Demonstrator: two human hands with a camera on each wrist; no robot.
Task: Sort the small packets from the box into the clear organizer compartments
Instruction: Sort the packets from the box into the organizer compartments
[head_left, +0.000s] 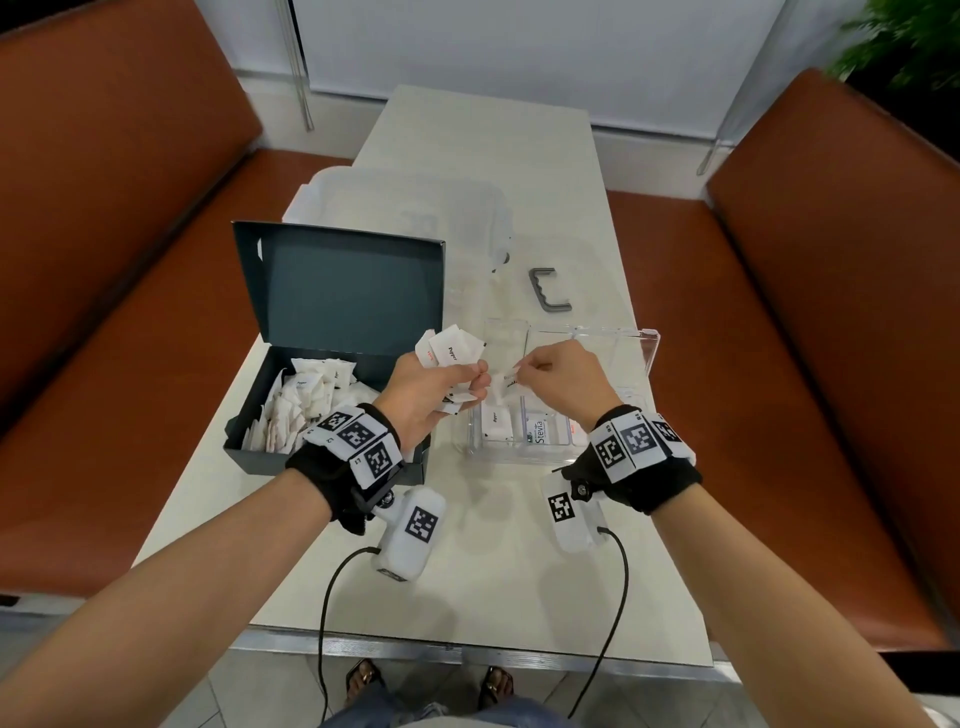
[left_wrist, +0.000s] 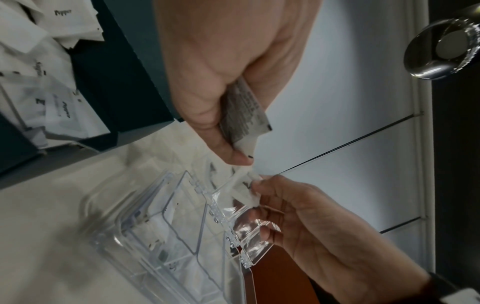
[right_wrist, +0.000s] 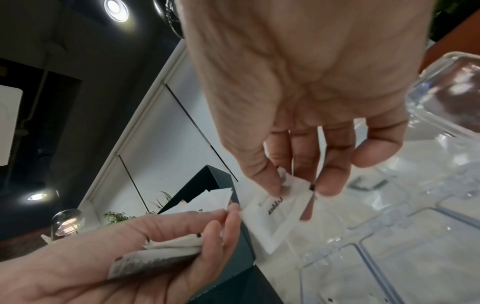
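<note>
Centrally, right hand (head_left: 563, 376) pinching one small white packet (head_left: 503, 387) between thumb and fingertips, held above the near-left part of the clear organizer (head_left: 644, 343). Just beside it, left hand (head_left: 426, 389) gripping a fanned bunch of packets (head_left: 451, 348), fingertips almost meeting the right hand's. Below, a few packets lying in the organizer's near compartments. Further left, dark box (head_left: 249, 452) with lid up, holding a heap of white packets. All on a pale table (head_left: 498, 571).

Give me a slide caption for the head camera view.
Left hand grips a bunch of packets while right hand pinches one pepper packet above the clear organizer.
</note>
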